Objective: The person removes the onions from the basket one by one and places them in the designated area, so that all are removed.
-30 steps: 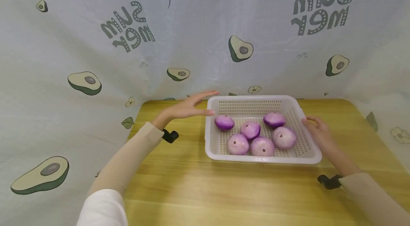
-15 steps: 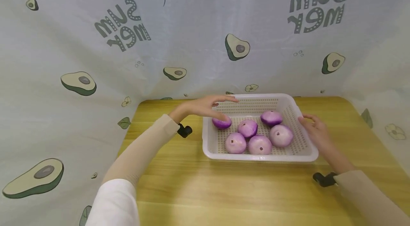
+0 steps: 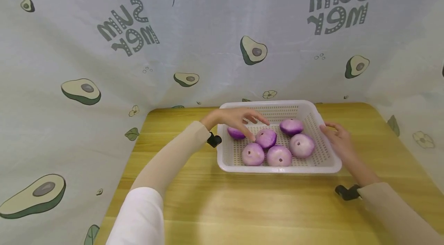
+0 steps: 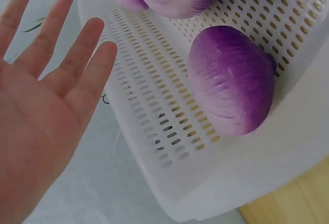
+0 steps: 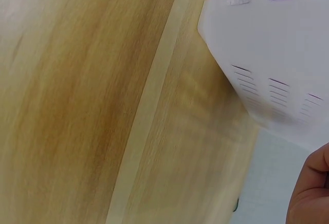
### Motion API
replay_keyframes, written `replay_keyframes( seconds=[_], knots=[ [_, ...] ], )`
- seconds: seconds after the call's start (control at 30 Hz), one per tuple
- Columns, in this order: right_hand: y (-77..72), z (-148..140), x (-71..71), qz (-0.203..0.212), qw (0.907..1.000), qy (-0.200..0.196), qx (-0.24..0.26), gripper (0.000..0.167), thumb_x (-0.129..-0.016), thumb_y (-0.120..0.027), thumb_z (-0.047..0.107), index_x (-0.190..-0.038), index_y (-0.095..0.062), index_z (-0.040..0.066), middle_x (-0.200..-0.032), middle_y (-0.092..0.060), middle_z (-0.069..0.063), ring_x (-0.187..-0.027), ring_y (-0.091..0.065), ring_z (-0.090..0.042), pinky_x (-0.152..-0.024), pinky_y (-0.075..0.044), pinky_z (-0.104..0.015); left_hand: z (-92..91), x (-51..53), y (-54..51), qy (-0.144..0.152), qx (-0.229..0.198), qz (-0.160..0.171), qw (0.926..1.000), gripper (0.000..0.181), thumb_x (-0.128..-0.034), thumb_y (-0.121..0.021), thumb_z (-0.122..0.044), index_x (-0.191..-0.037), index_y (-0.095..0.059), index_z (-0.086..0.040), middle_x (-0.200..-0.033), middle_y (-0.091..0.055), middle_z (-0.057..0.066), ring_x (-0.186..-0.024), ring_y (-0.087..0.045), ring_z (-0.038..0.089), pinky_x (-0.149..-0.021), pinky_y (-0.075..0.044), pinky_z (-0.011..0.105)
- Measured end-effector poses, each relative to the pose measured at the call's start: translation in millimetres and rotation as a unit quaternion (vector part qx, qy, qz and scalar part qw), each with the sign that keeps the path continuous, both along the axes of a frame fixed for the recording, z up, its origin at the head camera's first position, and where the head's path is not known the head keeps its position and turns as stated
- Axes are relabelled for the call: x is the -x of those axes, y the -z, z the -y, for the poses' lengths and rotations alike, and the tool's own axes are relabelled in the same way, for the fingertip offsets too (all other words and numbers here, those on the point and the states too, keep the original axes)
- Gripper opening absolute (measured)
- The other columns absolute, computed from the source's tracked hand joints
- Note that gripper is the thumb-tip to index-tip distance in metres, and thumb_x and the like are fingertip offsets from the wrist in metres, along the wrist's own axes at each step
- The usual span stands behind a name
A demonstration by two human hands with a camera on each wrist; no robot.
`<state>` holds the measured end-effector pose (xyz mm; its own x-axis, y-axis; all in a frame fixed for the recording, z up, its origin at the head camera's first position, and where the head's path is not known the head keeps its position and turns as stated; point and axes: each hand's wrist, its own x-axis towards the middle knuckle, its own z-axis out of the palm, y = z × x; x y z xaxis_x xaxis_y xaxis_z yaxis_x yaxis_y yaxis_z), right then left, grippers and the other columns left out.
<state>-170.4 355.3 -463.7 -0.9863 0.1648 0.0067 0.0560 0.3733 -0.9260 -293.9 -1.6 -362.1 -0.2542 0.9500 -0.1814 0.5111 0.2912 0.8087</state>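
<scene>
A white perforated plastic basket point(image 3: 281, 169) holds several purple-and-white onions point(image 3: 266, 138). My left hand point(image 3: 239, 117) hovers over the basket's left part with fingers spread, its thumb near the onions in the middle. In the left wrist view, that hand point(image 4: 46, 106) shows a bare palm, apart from a dark purple onion point(image 4: 231, 80). At the basket's right side, my right hand point(image 3: 340, 142) holds the rim, thumb on the edge and fingers bent. Only part of this hand point(image 5: 311, 193) appears in the right wrist view, beside the basket wall.
The basket stands towards the back of a wooden table point(image 3: 243, 206). Behind and at the sides hangs a pale curtain point(image 3: 215, 36) printed with avocados and lettering. A small black device point(image 3: 214, 140) sits at my left wrist, another black device point(image 3: 347, 192) at my right.
My left hand has moved right, from outside the basket's left edge to above the onions. The right hand stays at the right rim. The whole view has shifted slightly.
</scene>
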Motion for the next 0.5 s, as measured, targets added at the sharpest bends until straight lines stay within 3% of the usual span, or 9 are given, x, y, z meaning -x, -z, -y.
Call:
replay_keyframes(
  seconds=[0.13, 0.23, 0.37, 0.5],
  knots=[
    [-1.0, 2, 0.1, 0.005, 1.0, 0.001, -0.006, 0.067, -0.104, -0.051, 0.039, -0.145, -0.031, -0.01, -0.087, -0.068, 0.012, -0.067, -0.068, -0.004, -0.057, -0.06, -0.034, -7.3, 4.4, 9.5, 0.018, 0.022, 0.018, 0.9994, 0.067, -0.0846, -0.081, -0.015, -0.145, -0.051, -0.007, -0.148, -0.05, 0.003, -0.136, -0.044, 0.034, -0.114, -0.033, 0.047],
    [-2.1, 3, -0.3, 0.006, 1.0, 0.003, -0.002, 0.066, -0.104, -0.051, 0.039, -0.144, -0.031, -0.009, -0.085, -0.067, 0.013, -0.067, -0.068, -0.005, -0.057, -0.06, -0.034, -11.5, 7.0, 17.9, 0.02, 0.035, 0.04, 0.9984, 0.065, -0.0835, -0.081, -0.012, -0.142, -0.054, -0.005, -0.146, -0.053, 0.002, -0.136, -0.043, 0.034, -0.114, -0.033, 0.044],
    [-3.1, 3, -1.2, 0.001, 1.0, 0.005, 0.0, 0.064, -0.104, -0.051, 0.038, -0.143, -0.032, -0.009, -0.081, -0.065, 0.019, -0.065, -0.068, -0.005, -0.055, -0.059, -0.033, -15.9, 8.8, 28.6, 0.022, 0.05, 0.081, 0.9952, 0.062, -0.0831, -0.08, -0.006, -0.14, -0.055, -0.003, -0.145, -0.054, 0.004, -0.137, -0.043, 0.032, -0.114, -0.034, 0.042],
    [-3.3, 3, -2.1, -0.001, 1.0, 0.002, -0.005, 0.064, -0.104, -0.052, 0.038, -0.143, -0.034, -0.01, -0.084, -0.07, 0.011, -0.066, -0.069, -0.007, -0.055, -0.059, -0.034, -19.4, 10.3, 37.2, 0.03, 0.058, 0.125, 0.9899, 0.061, -0.0829, -0.076, 0.006, -0.139, -0.053, 0.003, -0.144, -0.054, 0.013, -0.135, -0.046, 0.031, -0.112, -0.038, 0.038]
  ],
)
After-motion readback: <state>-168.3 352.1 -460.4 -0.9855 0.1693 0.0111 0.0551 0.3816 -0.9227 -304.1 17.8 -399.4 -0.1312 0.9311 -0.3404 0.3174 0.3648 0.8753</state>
